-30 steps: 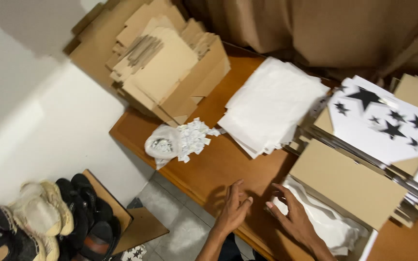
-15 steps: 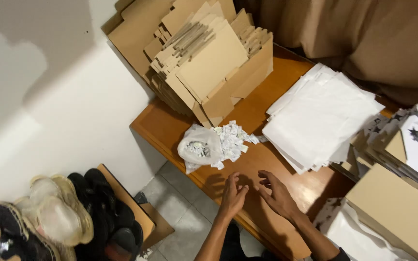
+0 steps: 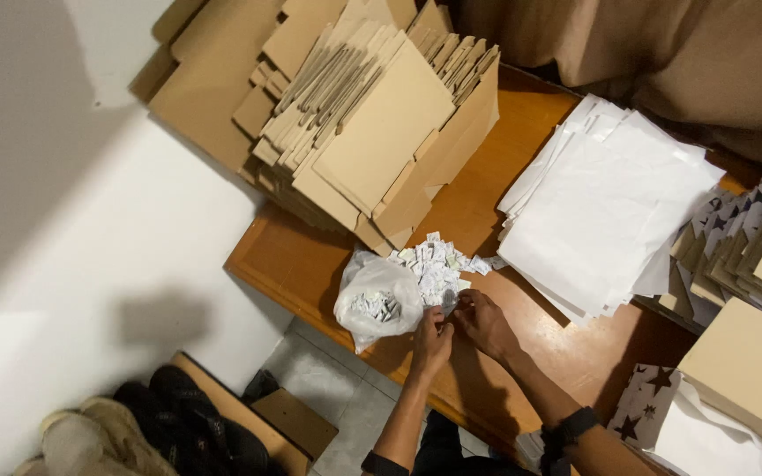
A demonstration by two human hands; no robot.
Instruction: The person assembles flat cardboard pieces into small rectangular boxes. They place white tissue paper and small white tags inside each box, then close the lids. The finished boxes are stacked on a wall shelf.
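Near the front edge of the wooden table (image 3: 310, 264), the left hand (image 3: 431, 342) and right hand (image 3: 484, 321) meet fingertip to fingertip at the near rim of a heap of small white packets (image 3: 432, 266) spilling from a clear plastic bag (image 3: 377, 300). They seem to pinch one packet, though it is too small to be sure. Most packets lie unpicked, and flat cardboard boxes (image 3: 372, 141) and white paper sheets (image 3: 610, 203) sit stacked behind; the bag's contents are blurred, and the table's right end is cut off.

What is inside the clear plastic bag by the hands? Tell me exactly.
The clear plastic bag holds small white packets, seen through the film; more packets spill from its open mouth onto the wooden table. Both hands, the left hand and right hand, pinch one there. Deeper contents are covered.
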